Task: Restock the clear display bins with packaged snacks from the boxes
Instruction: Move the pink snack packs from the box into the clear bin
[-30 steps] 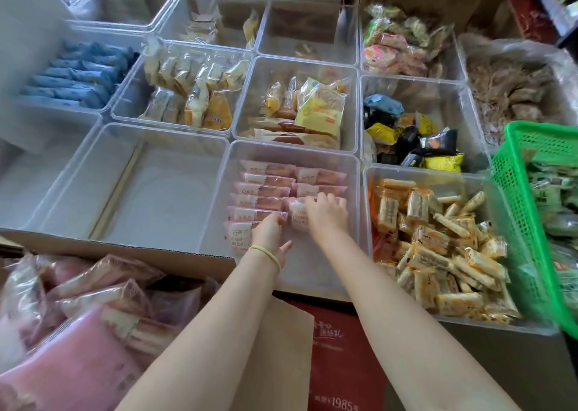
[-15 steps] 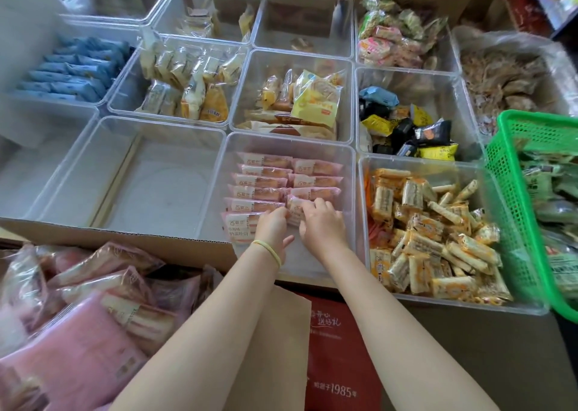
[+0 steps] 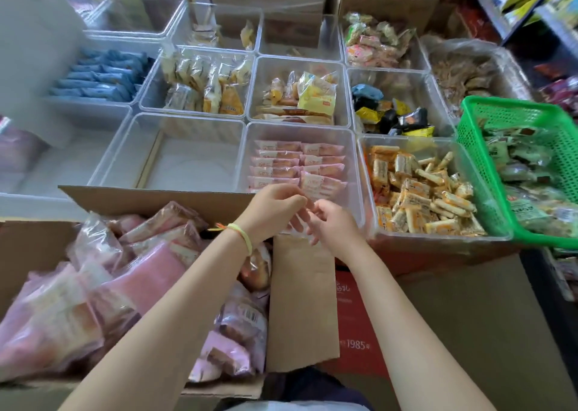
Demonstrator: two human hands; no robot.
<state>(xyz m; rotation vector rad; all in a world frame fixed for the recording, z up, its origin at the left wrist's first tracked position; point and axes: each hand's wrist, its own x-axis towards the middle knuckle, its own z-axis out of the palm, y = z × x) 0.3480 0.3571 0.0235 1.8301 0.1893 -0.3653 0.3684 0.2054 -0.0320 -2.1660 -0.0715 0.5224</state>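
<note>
1. Left hand [image 3: 272, 205]: a second ago it lay on the pink snack packets [image 3: 298, 168] inside the clear bin [image 3: 353, 160]; it is now drawn back to the bin's near edge, fingers curled. Whether the grip holds a packet cannot be told through the blur.
2. Right hand [image 3: 333, 224]: earlier its fingers pressed the right-hand column of packets; it now sits beside the left hand at the near rim, fingers curled inward and nearly touching the left fingertips. What it holds, if anything, cannot be told.
3. Pink snack packets: they lie in two neat columns filling the far part of the bin, as before; the nearest right-hand packet sits slightly askew.
4. Cardboard box [image 3: 150, 198]: open, just left of the hands, filled with larger pink bags [image 3: 140, 282]; more of it shows now than earlier.
5. Neighbouring bins: the one to the left [image 3: 125, 151] holds no packets; the one to the right [image 3: 500, 232] holds orange-and-white bars [image 3: 422, 198]. A green basket [image 3: 513, 113] stands further right.
</note>
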